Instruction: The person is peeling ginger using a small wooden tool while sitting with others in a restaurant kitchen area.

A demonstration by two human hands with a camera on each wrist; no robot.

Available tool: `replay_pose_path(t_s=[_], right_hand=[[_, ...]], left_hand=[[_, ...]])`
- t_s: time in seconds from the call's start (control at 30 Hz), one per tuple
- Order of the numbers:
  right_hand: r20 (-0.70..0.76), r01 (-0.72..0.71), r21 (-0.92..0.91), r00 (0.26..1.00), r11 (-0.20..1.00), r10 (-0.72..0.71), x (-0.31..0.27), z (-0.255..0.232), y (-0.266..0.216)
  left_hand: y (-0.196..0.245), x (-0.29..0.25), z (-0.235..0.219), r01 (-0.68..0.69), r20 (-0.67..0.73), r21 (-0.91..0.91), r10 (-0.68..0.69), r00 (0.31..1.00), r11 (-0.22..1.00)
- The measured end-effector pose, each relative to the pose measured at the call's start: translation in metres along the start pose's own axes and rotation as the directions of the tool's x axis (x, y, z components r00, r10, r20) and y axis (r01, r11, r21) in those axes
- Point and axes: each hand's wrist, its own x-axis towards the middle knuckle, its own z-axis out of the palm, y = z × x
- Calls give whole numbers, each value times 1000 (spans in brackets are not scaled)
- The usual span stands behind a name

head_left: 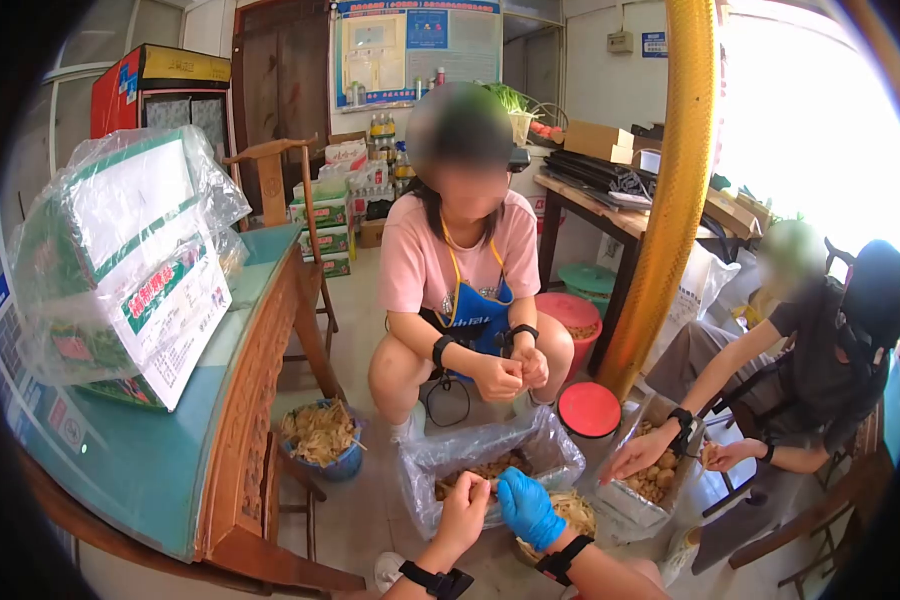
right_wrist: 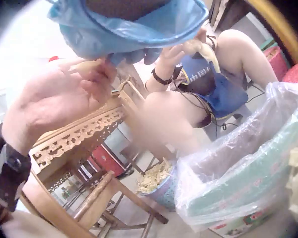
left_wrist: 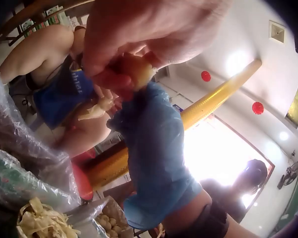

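My bare left hand (head_left: 462, 510) pinches a small pale yellowish, bulb-like piece (left_wrist: 138, 69) between thumb and fingers. Right up against it, my right hand (head_left: 530, 508), in a blue glove, has its fingers curled at the lower end of the same piece. Under the gloved fingertips part of the piece is hidden. Both hands are held over the near side of a box lined with clear plastic (head_left: 415, 462), with brownish pieces (head_left: 505, 466) lying inside. A container of pale husk strips (head_left: 572, 512) stands just beyond the gloved hand.
Facing me, a seated person (head_left: 460, 260) works with both hands. Another person (head_left: 820, 350) sits at right, reaching over a box of round pale pieces (head_left: 655, 482). A husk-filled bucket (head_left: 345, 465) stands left, by a wooden table (head_left: 260, 400). Nearby are a red lid (head_left: 589, 410) and a yellow pole (head_left: 675, 200).
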Motion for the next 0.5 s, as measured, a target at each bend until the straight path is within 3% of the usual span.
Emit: replay_pose_path(t_s=[0.07, 0.13, 0.23, 0.3, 0.47, 0.5], right_hand=[[-83, -201, 141, 973, 969, 214, 1, 3, -10], [-81, -260, 204, 956, 944, 281, 2, 7, -13], [-28, -385, 238, 915, 892, 403, -1, 15, 1], [22, -398, 433, 902, 809, 432, -4, 17, 9], [52, -534, 233, 841, 813, 538, -8, -2, 14], [111, -528, 67, 847, 846, 520, -12, -6, 18]], left_hand=[[4, 0, 1, 19, 1, 0, -19, 1000, 1000], [6, 1, 0, -42, -66, 101, 48, 997, 994], [17, 0, -2, -35, -59, 183, 47, 997, 983], [21, -1, -5, -32, -21, 341, 41, 999, 940], [10, 2, -20, -43, 31, 569, 30, 999, 821], [7, 1, -18, -42, 37, 576, 25, 999, 817]])
